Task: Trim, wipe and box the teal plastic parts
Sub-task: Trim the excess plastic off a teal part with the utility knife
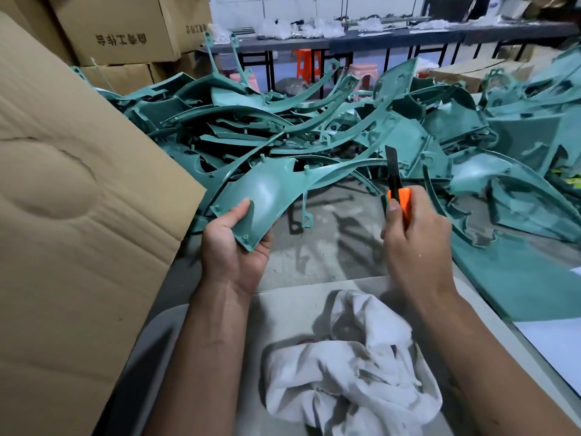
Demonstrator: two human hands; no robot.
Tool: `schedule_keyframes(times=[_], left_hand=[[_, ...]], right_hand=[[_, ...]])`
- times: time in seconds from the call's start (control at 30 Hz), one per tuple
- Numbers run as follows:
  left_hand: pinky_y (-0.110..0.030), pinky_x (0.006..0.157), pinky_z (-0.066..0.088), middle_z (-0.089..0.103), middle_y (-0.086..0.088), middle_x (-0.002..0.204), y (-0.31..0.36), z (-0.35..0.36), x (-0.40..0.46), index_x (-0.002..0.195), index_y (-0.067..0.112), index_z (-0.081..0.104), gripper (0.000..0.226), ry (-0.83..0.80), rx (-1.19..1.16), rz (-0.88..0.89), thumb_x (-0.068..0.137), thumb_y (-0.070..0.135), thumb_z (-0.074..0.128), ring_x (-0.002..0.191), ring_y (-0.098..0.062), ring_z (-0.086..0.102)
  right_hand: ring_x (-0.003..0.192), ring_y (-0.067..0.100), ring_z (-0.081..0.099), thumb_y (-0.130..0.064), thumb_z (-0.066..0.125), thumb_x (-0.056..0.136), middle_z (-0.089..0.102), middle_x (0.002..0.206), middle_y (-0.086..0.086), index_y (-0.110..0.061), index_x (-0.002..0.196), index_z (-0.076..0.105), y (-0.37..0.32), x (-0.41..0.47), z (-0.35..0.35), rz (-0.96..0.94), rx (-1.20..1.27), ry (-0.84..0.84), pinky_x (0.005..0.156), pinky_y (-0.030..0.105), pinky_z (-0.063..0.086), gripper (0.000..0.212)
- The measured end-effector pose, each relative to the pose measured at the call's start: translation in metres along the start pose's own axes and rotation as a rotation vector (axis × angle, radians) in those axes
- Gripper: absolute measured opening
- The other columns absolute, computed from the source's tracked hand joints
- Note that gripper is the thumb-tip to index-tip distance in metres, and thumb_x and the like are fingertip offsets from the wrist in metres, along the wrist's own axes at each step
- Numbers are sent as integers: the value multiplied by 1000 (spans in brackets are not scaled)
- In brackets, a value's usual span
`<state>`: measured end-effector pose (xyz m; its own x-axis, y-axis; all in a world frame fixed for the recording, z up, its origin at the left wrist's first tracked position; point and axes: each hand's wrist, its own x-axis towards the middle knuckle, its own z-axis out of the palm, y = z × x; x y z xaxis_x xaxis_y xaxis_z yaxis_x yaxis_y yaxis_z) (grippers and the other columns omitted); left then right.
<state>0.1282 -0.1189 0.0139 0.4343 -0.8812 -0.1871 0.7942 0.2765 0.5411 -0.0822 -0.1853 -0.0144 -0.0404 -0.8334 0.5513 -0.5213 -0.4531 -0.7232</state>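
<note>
My left hand grips the near corner of a curved teal plastic part, thumb on top, and the part arcs away to the right. My right hand holds an orange utility knife upright, its dark blade end pointing up just below the part's long thin arm. A crumpled white rag lies on the grey surface below both hands. A big heap of teal parts covers the floor ahead.
A large open cardboard box flap stands at my left. More stacked cartons sit at the back left. Further teal parts lie at my right. A long dark bench and orange stools are far behind.
</note>
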Motion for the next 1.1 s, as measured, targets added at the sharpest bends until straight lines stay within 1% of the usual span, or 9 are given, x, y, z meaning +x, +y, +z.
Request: schedule_keyframes(times=[0.13, 0.2, 0.27, 0.37, 0.43, 0.63, 0.83, 0.97, 1.1], left_hand=[[-24, 56, 58, 78, -12, 99, -2, 3, -4, 101, 4, 71, 17, 5, -3, 10, 98, 3, 54, 83, -25, 75], [-24, 54, 58, 78, -9, 95, -3, 6, -5, 100, 7, 71, 18, 9, 33, 44, 98, 3, 54, 79, -23, 76], [-28, 57, 59, 79, -9, 101, -7, 10, -7, 109, 8, 71, 21, 15, 108, 71, 98, 3, 54, 82, -23, 77], [-31, 60, 60, 72, -16, 124, -17, 16, -10, 133, 2, 63, 36, 27, 134, 57, 98, 4, 54, 92, -26, 74], [-29, 62, 61, 70, -16, 127, -19, 16, -10, 136, 0, 60, 38, 48, 90, 57, 99, 4, 54, 98, -26, 72], [-29, 65, 63, 78, -11, 107, -14, 15, -7, 121, 1, 67, 25, 101, 59, 55, 98, 3, 58, 88, -23, 76], [-31, 72, 64, 78, -10, 105, -11, 13, -8, 115, 4, 69, 21, 106, 74, 76, 97, 3, 59, 88, -23, 76], [-30, 65, 62, 79, -7, 96, -10, 13, -9, 106, 7, 71, 15, 113, 99, 97, 96, 3, 60, 83, -21, 77], [-30, 62, 61, 78, -13, 105, -12, 14, -8, 114, 2, 69, 21, 122, 82, 94, 96, 2, 59, 87, -25, 77]], right_hand=[[49, 8, 41, -21, 48, 108, 51, 65, 1, -19, 84, 46, -1, -1, -3, -10, -2, 21, 46, 20, 35, 25], [49, 7, 44, -19, 49, 108, 49, 62, -1, -17, 84, 48, -3, -1, -2, -28, -17, 7, 44, 18, 33, 24], [45, 6, 42, -16, 49, 108, 49, 61, -4, -15, 86, 49, -7, -5, 1, -79, -61, -34, 43, 17, 32, 22], [45, 4, 39, -11, 51, 107, 44, 59, -7, -15, 86, 45, -15, -12, 6, -138, -60, -33, 45, 17, 34, 22], [48, 6, 43, -10, 53, 106, 40, 58, -10, -18, 86, 43, -18, -13, 5, -188, -39, -64, 46, 15, 32, 24], [54, 14, 47, -14, 53, 107, 37, 58, -12, -19, 91, 46, -23, -21, 6, -338, 22, -251, 48, 17, 28, 18], [53, 17, 43, -17, 52, 106, 35, 58, -9, -18, 90, 46, -22, -19, 3, -384, 48, -277, 49, 24, 28, 17], [53, 17, 41, -16, 52, 105, 34, 58, -10, -15, 89, 48, -24, -19, -1, -406, 43, -273, 50, 27, 31, 16], [51, 15, 43, -17, 52, 102, 38, 58, -12, -16, 91, 51, -28, -22, -5, -426, 0, -315, 50, 25, 29, 11]])
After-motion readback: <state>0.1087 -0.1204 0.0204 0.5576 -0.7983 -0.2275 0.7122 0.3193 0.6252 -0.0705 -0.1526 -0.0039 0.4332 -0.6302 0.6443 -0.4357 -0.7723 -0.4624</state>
